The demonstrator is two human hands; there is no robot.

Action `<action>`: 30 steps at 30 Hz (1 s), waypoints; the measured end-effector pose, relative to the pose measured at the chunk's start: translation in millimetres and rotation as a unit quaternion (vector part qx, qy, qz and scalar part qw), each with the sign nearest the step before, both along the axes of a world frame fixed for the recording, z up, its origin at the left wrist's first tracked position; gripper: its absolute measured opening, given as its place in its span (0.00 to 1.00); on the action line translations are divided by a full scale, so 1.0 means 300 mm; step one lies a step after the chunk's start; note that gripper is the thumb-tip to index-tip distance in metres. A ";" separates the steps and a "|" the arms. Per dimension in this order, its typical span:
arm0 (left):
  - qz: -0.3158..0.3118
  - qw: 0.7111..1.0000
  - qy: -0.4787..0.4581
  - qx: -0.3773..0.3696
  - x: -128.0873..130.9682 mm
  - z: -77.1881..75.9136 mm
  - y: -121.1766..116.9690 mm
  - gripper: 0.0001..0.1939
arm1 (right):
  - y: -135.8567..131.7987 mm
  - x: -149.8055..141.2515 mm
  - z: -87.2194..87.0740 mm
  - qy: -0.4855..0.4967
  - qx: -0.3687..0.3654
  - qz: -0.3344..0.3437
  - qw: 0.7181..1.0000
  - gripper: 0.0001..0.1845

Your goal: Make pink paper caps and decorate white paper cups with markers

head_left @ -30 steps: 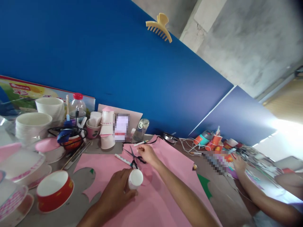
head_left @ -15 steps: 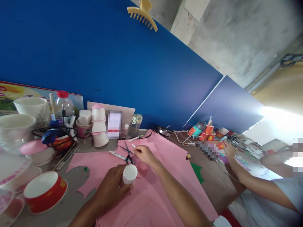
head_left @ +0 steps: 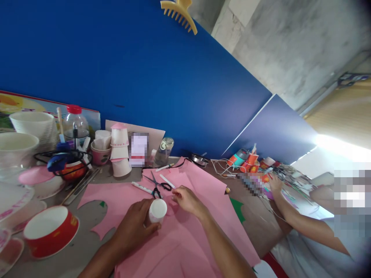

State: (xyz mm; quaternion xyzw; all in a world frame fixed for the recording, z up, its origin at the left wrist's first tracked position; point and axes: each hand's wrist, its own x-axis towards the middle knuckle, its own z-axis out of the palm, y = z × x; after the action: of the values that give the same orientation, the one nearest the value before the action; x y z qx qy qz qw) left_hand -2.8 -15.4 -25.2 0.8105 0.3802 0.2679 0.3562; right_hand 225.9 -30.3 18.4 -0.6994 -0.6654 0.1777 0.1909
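My left hand (head_left: 139, 222) is wrapped round a small white paper cup (head_left: 158, 210), its round white end turned up toward me. Just right of the cup, my right hand (head_left: 185, 199) has its fingers curled and pressed together; whatever they may hold is too small to make out. Beyond the cup lie black scissors (head_left: 156, 183) with their blades apart. A capped marker (head_left: 142, 188) is left of them and a white pen (head_left: 167, 180) right of them, close to my right fingertips. Under everything spreads large pink paper (head_left: 203, 239), with curved cut-outs at its left side.
A stack of cups with pink paper (head_left: 120, 148) stands beside a phone (head_left: 139, 148) and a glass bottle (head_left: 164, 151). To the left are a red paper bowl (head_left: 52, 233) and stacked white cups (head_left: 33, 131). A co-worker's arm (head_left: 298, 220) reaches over the table at right.
My right hand has drawn back to the right and toward me, away from the scissors, uncovering their handle and the white pen. My left hand keeps hold of the cup; the view has shifted slightly.
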 end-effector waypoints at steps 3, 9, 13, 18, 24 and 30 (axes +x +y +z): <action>-0.002 1.000 0.003 0.000 -0.001 -0.006 0.002 0.27 | -0.009 -0.003 -0.015 0.007 0.003 -0.010 1.000 0.04; -0.005 1.000 0.008 -0.005 -0.001 0.007 0.001 0.27 | -0.003 -0.011 -0.003 0.018 0.075 -0.065 0.995 0.08; -0.008 1.000 0.014 -0.012 -0.003 0.013 0.000 0.27 | 0.005 -0.008 0.010 0.026 0.109 -0.081 0.990 0.05; -0.007 1.000 0.008 -0.005 -0.001 0.003 0.004 0.27 | -0.010 -0.001 -0.023 0.033 0.072 -0.053 0.995 0.04; -0.007 1.000 0.010 0.001 -0.001 0.001 0.004 0.26 | -0.005 -0.009 -0.023 0.026 0.117 -0.079 0.990 0.07; -0.009 1.000 0.012 0.003 -0.005 -0.001 0.003 0.27 | -0.024 -0.098 0.063 -0.010 0.350 -0.032 0.936 0.06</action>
State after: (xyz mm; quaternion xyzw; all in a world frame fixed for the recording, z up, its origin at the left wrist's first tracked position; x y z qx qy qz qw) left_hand -4.4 -14.4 -25.7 0.8178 0.3765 0.2562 0.3518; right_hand 196.4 -37.5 37.2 -0.6112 -0.6643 -0.0800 0.4226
